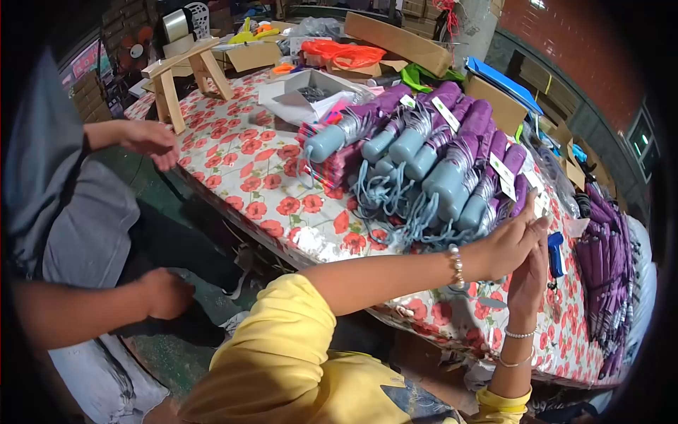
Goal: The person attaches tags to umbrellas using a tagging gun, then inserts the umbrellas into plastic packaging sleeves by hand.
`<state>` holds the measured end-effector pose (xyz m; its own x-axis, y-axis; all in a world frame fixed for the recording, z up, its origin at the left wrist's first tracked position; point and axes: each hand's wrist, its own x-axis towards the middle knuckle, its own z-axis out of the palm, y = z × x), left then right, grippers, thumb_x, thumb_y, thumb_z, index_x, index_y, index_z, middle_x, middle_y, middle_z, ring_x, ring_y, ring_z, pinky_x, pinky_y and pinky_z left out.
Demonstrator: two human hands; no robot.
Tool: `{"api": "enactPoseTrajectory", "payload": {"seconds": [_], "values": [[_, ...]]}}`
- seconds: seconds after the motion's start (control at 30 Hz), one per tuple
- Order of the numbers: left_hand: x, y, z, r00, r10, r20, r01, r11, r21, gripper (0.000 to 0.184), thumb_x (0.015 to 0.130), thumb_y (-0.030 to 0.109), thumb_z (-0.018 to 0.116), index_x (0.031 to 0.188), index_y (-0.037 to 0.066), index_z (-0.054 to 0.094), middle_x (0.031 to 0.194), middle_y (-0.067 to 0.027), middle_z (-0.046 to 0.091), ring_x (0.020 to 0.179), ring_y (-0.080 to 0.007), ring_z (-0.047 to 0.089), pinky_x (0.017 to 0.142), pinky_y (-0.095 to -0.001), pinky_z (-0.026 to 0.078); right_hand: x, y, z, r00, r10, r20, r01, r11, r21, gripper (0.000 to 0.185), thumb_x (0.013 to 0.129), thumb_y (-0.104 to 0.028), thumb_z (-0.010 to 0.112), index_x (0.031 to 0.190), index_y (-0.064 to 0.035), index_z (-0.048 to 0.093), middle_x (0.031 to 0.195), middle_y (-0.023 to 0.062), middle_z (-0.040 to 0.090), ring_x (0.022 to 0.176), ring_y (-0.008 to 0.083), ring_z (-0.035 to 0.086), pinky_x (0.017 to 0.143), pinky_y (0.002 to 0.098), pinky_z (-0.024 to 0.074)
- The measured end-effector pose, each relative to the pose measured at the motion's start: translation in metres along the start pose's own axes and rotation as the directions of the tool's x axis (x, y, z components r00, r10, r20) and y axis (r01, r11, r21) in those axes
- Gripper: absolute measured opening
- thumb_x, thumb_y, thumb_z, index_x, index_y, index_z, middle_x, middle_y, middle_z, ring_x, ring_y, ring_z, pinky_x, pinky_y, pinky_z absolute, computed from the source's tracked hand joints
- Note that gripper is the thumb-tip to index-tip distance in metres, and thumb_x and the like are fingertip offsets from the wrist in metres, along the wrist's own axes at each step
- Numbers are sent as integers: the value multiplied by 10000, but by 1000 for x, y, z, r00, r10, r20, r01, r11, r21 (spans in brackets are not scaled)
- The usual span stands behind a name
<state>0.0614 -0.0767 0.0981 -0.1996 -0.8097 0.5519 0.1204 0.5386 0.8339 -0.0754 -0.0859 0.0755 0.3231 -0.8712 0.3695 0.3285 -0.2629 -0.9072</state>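
My left hand [503,249], with a pearl bracelet at its wrist, meets my right hand [528,279] at the table's right side. The fingers are pressed together at the tips; whatever is between them is hidden. Just past the fingertips shows a small white tag [541,203]. Beside them lies a pile of folded purple umbrellas [480,116] with grey-blue handles [446,180], looped cords [385,191] and white hang tags [503,175]. A blue hand tool [556,254] rests on the cloth right of my right hand.
A flowered tablecloth [247,187] covers the table. More purple umbrellas [606,261] lie at the right edge. At the back are a white box [286,102], a wooden stand [168,99] and an orange-red bag [342,53]. Another person's hands [152,141] are at the left.
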Motion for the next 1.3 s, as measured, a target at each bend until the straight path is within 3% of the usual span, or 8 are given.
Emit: {"api": "enactPoseTrajectory", "payload": {"seconds": [0.13, 0.2, 0.3, 0.47, 0.57, 1.1, 1.27, 1.3], "values": [[-31, 77, -67, 895, -400, 200, 247, 815, 524, 688, 938, 344, 475, 1370, -128, 222, 1103, -327, 567, 1066, -337, 578, 897, -362, 444, 12, -10, 24, 993, -106, 55, 107, 994, -7, 356, 950, -192, 439, 1246, 3, 408, 1160, 105, 526, 1072, 187, 518, 942, 318, 390], [-53, 67, -109, 980, 198, 27, -175, 782, 598, 480, 860, 228, 615, 1221, -71, 510, 1039, -244, 630, 966, -297, 629, 819, -347, 485, 11, -27, 31, 991, -120, -56, 120, 993, 0, 259, 934, -184, 482, 1127, -11, 472, 1022, 98, 569, 964, 186, 556, 851, 324, 438], [-63, 112, -195, 848, 284, -448, 75, 772, 631, 147, 862, 125, 618, 949, 25, 681, 947, -55, 673, 828, -92, 598, 704, -217, 469, 0, -29, -25, 989, -122, -83, 112, 987, -111, 424, 934, -175, 488, 1312, -1, 405, 1177, 92, 544, 1056, 158, 535, 894, 316, 429], [-62, 87, -266, 882, -302, -362, 437, 235, 868, 627, 715, 457, 742, 1039, -61, 602, 841, -167, 641, 766, -224, 622, 703, -316, 486, 6, -9, -96, 904, -182, -386, -108, 778, -619, 611, 894, -218, 537, 1409, 8, 299, 1360, 115, 431, 1175, 169, 465, 935, 275, 383], [-74, 52, -263, 977, -53, -208, 215, 227, 950, 732, 660, 398, 749, 1145, -94, 508, 870, -225, 626, 815, -320, 625, 719, -377, 484, 11, 9, -166, 849, 70, -524, -455, 601, -657, 647, 860, -230, 553, 1415, -12, 300, 1369, 117, 423, 1216, 187, 429, 983, 300, 345], [-110, 76, -237, 819, -45, -572, 260, 918, 300, 671, 731, -64, 661, 1311, -61, 325, 910, -99, 607, 801, -113, 586, 693, -224, 474, 9, 46, -166, 940, -142, -312, -338, -244, -909, 409, 852, -186, 536, 1244, -131, 430, 1036, 196, 520, 963, 382, 542, 800, 462, 447], [-132, 90, -190, 796, 210, -568, 14, 931, 365, 751, 720, -97, 647, 1346, -81, 234, 1088, -170, 560, 959, -182, 593, 814, -268, 482, 11, 13, -127, 876, -478, -54, -95, -61, -994, 272, 817, -8, 558, 1083, -50, 527, 990, 151, 511, 969, 298, 519, 809, 379, 423], [-135, 92, -179, 787, 250, -563, -12, 920, 391, 755, 715, -98, 648, 1345, -87, 232, 1110, -178, 548, 976, -191, 588, 824, -270, 480, 10, 7, -106, 843, -517, -147, 49, 347, -937, 252, 817, 17, 540, 1066, -17, 531, 932, 121, 541, 914, 232, 550, 773, 325, 434]]}}
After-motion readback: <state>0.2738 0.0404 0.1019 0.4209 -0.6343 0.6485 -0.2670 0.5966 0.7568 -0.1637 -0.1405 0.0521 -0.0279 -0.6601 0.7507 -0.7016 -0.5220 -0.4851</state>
